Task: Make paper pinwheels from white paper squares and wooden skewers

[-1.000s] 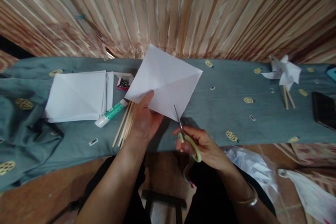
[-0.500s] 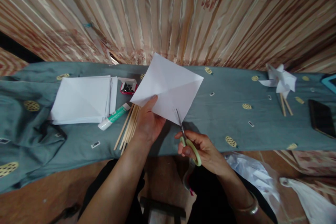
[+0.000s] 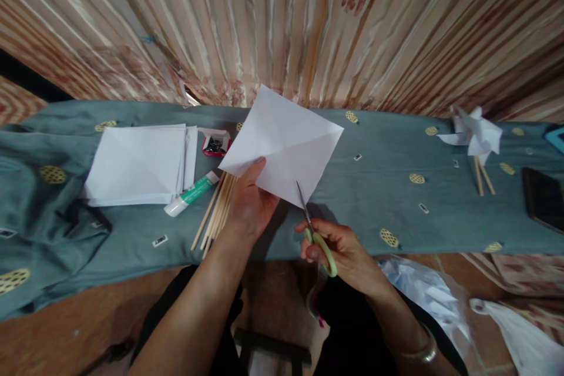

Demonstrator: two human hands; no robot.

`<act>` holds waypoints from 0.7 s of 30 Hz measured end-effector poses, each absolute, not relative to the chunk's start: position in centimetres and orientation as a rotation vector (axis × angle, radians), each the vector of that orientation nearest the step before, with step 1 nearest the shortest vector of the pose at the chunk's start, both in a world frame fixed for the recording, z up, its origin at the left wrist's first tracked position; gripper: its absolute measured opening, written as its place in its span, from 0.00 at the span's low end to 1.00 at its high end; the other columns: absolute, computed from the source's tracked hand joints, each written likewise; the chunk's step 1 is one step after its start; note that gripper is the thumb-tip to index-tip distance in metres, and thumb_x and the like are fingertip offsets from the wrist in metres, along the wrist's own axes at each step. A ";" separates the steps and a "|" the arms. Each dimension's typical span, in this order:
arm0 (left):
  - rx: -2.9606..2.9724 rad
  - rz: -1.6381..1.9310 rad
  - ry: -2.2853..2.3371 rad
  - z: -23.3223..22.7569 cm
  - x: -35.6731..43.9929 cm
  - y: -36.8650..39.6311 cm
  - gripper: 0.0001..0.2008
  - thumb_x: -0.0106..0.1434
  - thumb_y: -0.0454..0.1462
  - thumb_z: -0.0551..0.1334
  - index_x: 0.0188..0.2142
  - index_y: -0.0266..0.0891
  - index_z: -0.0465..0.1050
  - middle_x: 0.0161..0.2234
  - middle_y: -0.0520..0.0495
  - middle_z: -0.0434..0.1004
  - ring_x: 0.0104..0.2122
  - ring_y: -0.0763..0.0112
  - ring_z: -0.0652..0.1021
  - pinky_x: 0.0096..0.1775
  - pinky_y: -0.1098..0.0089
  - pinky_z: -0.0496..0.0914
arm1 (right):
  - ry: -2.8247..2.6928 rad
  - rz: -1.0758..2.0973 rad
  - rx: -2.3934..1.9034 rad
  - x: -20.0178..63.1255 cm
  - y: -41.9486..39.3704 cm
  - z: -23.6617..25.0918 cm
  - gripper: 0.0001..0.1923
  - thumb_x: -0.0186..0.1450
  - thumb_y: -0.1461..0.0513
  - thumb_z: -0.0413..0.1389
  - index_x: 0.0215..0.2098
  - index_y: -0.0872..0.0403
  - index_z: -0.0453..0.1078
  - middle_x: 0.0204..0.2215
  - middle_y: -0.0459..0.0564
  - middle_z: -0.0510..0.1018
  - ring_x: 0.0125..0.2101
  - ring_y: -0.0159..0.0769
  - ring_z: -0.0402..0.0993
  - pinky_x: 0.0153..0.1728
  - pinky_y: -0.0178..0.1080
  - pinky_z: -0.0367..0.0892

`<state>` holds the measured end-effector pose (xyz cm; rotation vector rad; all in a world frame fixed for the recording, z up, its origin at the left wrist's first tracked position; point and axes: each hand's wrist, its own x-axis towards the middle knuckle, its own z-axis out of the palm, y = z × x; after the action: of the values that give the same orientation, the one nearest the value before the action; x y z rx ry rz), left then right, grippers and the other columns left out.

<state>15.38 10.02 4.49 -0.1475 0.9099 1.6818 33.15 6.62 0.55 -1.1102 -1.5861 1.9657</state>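
Observation:
A square white sheet of paper (image 3: 291,135) with diagonal creases is held up over the cloth, turned corner-down. My left hand (image 3: 251,202) grips its lower left edge, thumb on top and fingers beneath. In my right hand (image 3: 335,249) is a pair of scissors (image 3: 323,249) with pale green handles. The blades sit at the sheet's near corner and point along the crease toward the middle. How far the cut runs is hard to make out.
Left on the cloth (image 3: 379,200) are a paper stack (image 3: 136,164), a glue stick (image 3: 191,192), wooden sticks (image 3: 215,217) and an opened small box (image 3: 215,144) of dark bits. Paper pinwheels (image 3: 478,135) and a phone (image 3: 541,200) lie right. A curtain (image 3: 282,23) hangs behind.
Almost nothing differs. The view has shifted very slightly; both hands keep their hold, with the scissors still at the paper's near corner.

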 end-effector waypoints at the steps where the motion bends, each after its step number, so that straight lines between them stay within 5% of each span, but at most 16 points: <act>1: -0.146 1.679 0.910 4.5 15.4 10.0 0.16 0.64 0.28 0.56 0.50 0.35 0.73 0.34 0.47 0.82 0.32 0.71 0.80 0.39 0.72 0.75 | -1.576 1.971 -1.118 33.2 6.6 0.5 0.22 0.59 0.47 0.63 0.43 0.54 0.71 0.24 0.42 0.74 0.23 0.27 0.67 0.27 0.34 0.63; 21: -0.131 1.687 0.910 4.4 15.3 10.0 0.15 0.65 0.28 0.56 0.49 0.35 0.74 0.35 0.47 0.81 0.34 0.71 0.80 0.42 0.72 0.74 | -1.407 2.004 -1.198 32.9 6.3 0.2 0.22 0.55 0.48 0.67 0.40 0.54 0.74 0.22 0.42 0.75 0.22 0.27 0.68 0.25 0.32 0.65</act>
<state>15.34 10.03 4.40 -0.1309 0.9096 1.6866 32.90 6.32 0.18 -1.1977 -1.4074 2.0041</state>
